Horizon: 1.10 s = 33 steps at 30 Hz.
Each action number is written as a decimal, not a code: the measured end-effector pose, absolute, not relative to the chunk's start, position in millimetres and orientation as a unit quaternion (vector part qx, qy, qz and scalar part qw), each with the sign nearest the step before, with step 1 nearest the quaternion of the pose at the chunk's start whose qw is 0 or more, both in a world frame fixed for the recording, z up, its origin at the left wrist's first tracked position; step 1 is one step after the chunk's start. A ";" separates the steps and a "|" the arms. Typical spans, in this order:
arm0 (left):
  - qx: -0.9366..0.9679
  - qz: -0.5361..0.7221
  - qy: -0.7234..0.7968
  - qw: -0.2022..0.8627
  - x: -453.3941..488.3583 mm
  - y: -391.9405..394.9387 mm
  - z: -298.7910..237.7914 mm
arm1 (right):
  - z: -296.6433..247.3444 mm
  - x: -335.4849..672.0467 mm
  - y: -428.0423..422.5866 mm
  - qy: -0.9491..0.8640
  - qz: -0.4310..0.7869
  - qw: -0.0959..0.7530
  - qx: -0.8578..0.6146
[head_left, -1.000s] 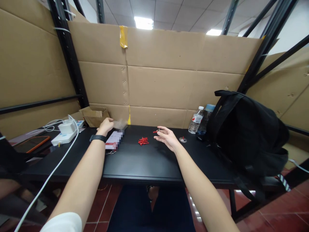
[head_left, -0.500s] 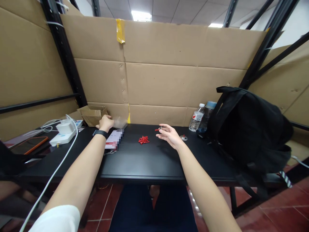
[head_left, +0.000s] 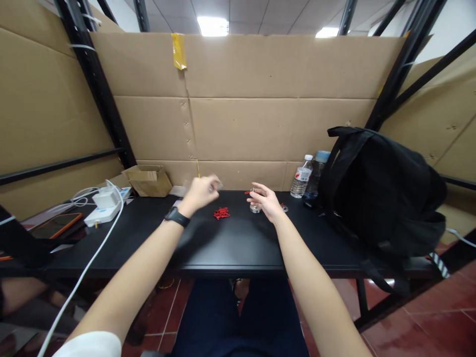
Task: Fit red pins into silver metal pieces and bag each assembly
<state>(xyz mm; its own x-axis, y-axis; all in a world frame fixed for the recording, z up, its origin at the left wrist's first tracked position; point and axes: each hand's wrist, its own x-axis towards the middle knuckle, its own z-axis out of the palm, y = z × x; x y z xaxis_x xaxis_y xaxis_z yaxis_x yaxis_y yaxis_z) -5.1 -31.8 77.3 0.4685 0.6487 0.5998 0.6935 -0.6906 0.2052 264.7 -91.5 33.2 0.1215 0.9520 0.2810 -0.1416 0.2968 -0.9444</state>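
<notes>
My left hand (head_left: 203, 193) is raised over the black table, left of the red cords, with its fingers curled together. Something small and pale shows at its fingertips, blurred by motion. My right hand (head_left: 267, 202) pinches a small metal piece with a red loop (head_left: 247, 192) between thumb and fingers. Just under these fingers a round silvery metal piece (head_left: 255, 209) shows; whether it hangs from the pinch or rests on the table I cannot tell. A small pile of red cords (head_left: 222, 213) lies between my hands. Another round metal piece (head_left: 284, 208) is partly behind my right wrist.
A brown paper bag (head_left: 148, 181) stands at the back left, near a white power strip (head_left: 102, 214) with cables. Two bottles, one clear (head_left: 301, 177) and one blue-capped (head_left: 316, 173), stand by a black backpack (head_left: 383, 203) on the right. Cardboard walls (head_left: 241, 129) enclose the table.
My left hand has moved right, from beside the paper bag toward the red cords, its fingers now curled. My right hand keeps its pinch; a round metal piece now shows beneath it.
</notes>
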 end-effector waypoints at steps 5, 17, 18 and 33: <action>-0.921 -0.246 -0.298 0.044 56.3 -63.2 30.5 | 24.8 281.5 -80.4 -0.547 0.283 0.623 -0.482; -0.955 -0.195 -0.217 -0.044 45.5 -87.1 9.8 | 22.7 286.3 -86.4 -0.678 0.193 0.482 -0.521; -0.956 -0.197 -0.211 -0.048 45.6 -86.5 9.7 | 25.2 287.0 -89.8 -0.695 0.203 0.459 -0.514; -0.961 -0.168 -0.191 -0.109 38.1 -80.7 7.9 | 43.0 287.6 -111.4 -0.803 0.177 0.149 -0.549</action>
